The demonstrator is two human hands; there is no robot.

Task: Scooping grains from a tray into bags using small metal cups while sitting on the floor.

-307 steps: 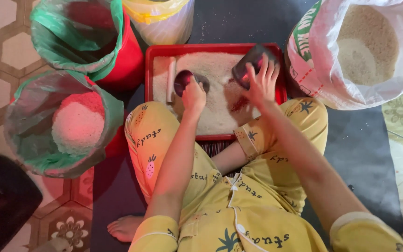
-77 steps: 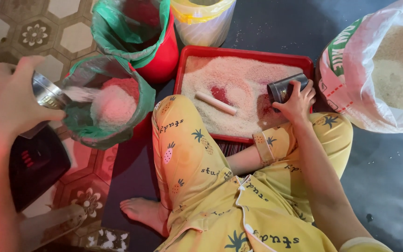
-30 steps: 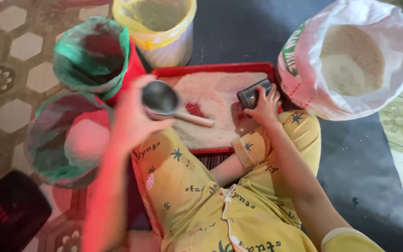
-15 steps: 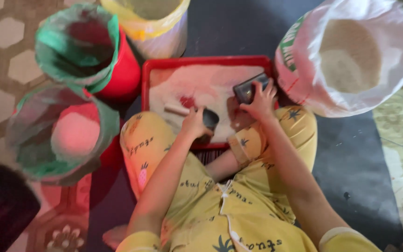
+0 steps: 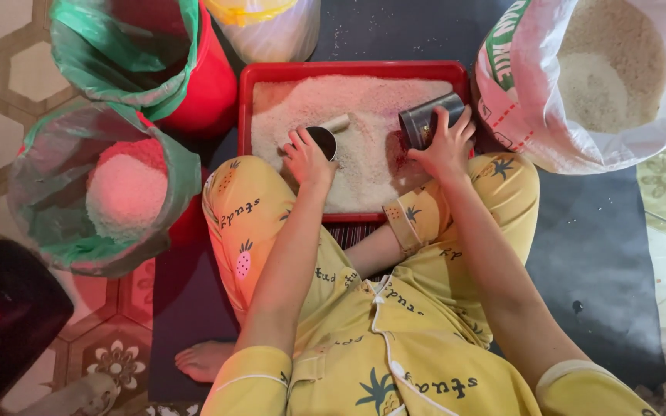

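A red tray point(image 5: 256, 77) spread with white rice lies in front of my knees. My left hand point(image 5: 306, 158) grips a small metal scoop cup point(image 5: 322, 141) with a pale handle, its mouth down in the rice at the tray's middle. My right hand point(image 5: 445, 142) holds a dark metal can point(image 5: 425, 119) tipped on its side at the tray's right end. Both arms reach over my yellow patterned trousers.
A green-lined bucket point(image 5: 48, 223) holding a heap of rice sits at my left. A second red bucket with a green liner point(image 5: 194, 85) stands behind it. A yellow-lidded tub point(image 5: 271, 31) is beyond the tray. An open white sack of rice point(image 5: 603, 77) is at right. A dark box point(image 5: 5, 323) lies lower left.
My left hand has carried the scoop back from the left bucket and pushed it down into the tray's rice. My right hand stayed on the can.
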